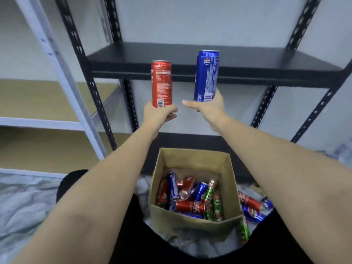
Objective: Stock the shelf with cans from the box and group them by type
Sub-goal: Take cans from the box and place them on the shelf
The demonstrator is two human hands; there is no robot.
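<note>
Clearly the stocking was just starting: the black shelf stood bare, and both arms were stretched up toward it. The left hand gripped a tall red can by its base, and the right hand gripped a blue can likewise, both upright just below the shelf's front edge. Next, I judged, each needed lifting over that edge and setting well apart. Below the shelf, the cardboard box held a jumble of red, blue and green cans.
</note>
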